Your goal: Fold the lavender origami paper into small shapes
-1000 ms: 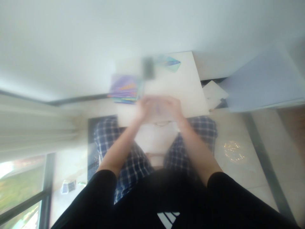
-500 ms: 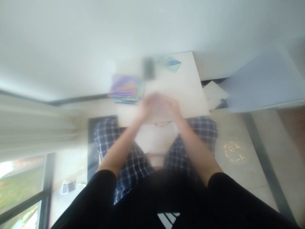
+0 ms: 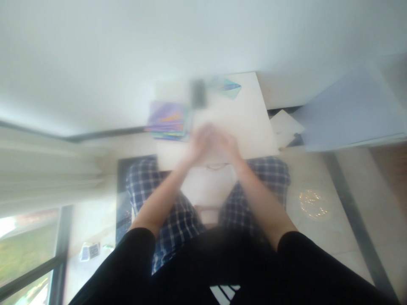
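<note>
My left hand (image 3: pixel 199 142) and my right hand (image 3: pixel 226 144) meet over the near part of a white table (image 3: pixel 244 123). A haze in the middle of the view smears both hands. Their fingers look bent and drawn together around something that I cannot make out, with a faint purplish tint between them. Left of my hands lies a stack of purple and multicoloured flat sheets or packets (image 3: pixel 167 118). Beyond them, a blurred dark block (image 3: pixel 199 93) and a pale blue-green folded piece (image 3: pixel 231 87) rest toward the table's far side.
A white wall (image 3: pixel 203 38) stands behind the table. On the right are a white square piece (image 3: pixel 286 125) and a big grey-blue panel (image 3: pixel 352 110). Small lights (image 3: pixel 314 204) glint on the floor; cards (image 3: pixel 90 251) lie at lower left near the window (image 3: pixel 28 250).
My hands stay together over the table, with only a slight shift that the blur makes hard to follow. The whole view has tilted a little, so the table sits slightly lower.
</note>
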A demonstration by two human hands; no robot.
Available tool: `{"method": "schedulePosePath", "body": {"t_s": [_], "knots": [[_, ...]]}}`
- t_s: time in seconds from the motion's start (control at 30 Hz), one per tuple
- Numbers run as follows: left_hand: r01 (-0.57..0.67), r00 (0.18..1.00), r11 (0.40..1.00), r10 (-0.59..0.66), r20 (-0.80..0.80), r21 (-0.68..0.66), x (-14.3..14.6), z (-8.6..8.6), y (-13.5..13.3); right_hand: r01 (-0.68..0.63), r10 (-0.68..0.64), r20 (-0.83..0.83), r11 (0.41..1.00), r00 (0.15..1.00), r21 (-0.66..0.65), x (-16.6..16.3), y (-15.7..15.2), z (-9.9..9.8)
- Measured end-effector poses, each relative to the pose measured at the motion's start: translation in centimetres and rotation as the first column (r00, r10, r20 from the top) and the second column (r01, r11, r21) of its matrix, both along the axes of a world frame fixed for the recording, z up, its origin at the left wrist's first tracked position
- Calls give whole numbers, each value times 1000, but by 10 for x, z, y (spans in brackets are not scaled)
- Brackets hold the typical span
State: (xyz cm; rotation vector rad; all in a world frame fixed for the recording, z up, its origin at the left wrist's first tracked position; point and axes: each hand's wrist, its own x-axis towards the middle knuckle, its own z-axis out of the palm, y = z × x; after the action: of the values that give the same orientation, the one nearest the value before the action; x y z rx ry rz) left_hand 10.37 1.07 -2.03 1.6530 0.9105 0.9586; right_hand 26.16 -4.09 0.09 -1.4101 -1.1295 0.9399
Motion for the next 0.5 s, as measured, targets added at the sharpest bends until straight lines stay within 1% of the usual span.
{"method": "schedulePosePath", "body": {"t_s": [0.13, 0.23, 0.33, 0.43, 0.5], "knots": [[-58, 996, 998, 60, -69, 35, -1, 13, -3, 64, -64, -34, 998, 997, 1, 3, 5, -4], [-87, 992, 996, 89, -94, 24, -1, 19, -6, 90, -90, -28, 996, 996, 1, 4, 6, -5], [-96, 989, 995, 99, -113, 31, -2, 20, -8, 104, -104, -10, 995, 994, 6, 3, 5, -2], [-129, 982, 986, 141, -125, 103, -3, 18, -7, 119, -119, 2, 993, 993, 12, 1, 3, 0], [-140, 978, 983, 155, -141, 115, -4, 16, -7, 113, -113, 4, 993, 994, 25, 0, 3, 1]]}}
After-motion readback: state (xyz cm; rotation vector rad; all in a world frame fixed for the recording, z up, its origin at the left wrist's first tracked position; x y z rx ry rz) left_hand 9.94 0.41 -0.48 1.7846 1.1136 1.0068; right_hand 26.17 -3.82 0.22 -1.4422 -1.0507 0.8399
